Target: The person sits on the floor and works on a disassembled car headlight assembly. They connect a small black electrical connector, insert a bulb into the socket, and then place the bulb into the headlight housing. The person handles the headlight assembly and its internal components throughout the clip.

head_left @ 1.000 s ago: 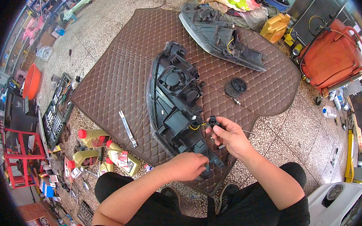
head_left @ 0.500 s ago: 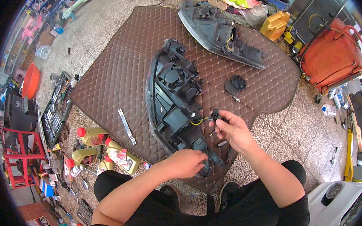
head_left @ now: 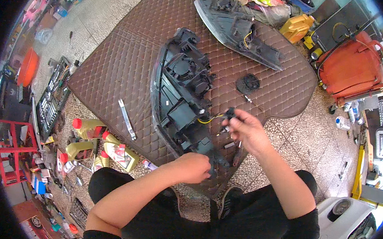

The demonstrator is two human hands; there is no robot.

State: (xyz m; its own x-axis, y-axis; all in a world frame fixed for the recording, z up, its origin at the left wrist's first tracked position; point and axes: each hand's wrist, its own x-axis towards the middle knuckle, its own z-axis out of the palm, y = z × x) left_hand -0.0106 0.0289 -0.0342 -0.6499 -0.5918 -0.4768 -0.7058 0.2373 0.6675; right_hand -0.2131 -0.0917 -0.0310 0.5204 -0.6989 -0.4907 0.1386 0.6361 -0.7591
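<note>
A black car headlight housing (head_left: 177, 115) lies back side up before me, on a brown quilted mat (head_left: 111, 65). My left hand (head_left: 195, 167) is closed over its narrow near end, fingertips mostly hidden. Pinched between the thumb and fingers of my right hand (head_left: 249, 133) is a small black bulb socket (head_left: 231, 113), raised just right of the housing. Yellow wire (head_left: 205, 121) links this socket to the housing. Beyond the right hand lie a round black cap (head_left: 247, 83) and a small bulb-like piece (head_left: 247, 98).
A second headlight (head_left: 237, 31) rests at the mat's far side. A flat metal pry bar (head_left: 127, 119) lies left of the housing. Oil bottles (head_left: 120, 152) and a tool set (head_left: 53, 96) stand at the left. An orange machine (head_left: 353, 66) is at the far right, a white bumper (head_left: 344, 219) near right.
The whole view has shifted, so the mat and headlights appear higher and slightly left. My right hand still pinches the socket, tilted a little differently. The left hand stays at the housing's near end.
</note>
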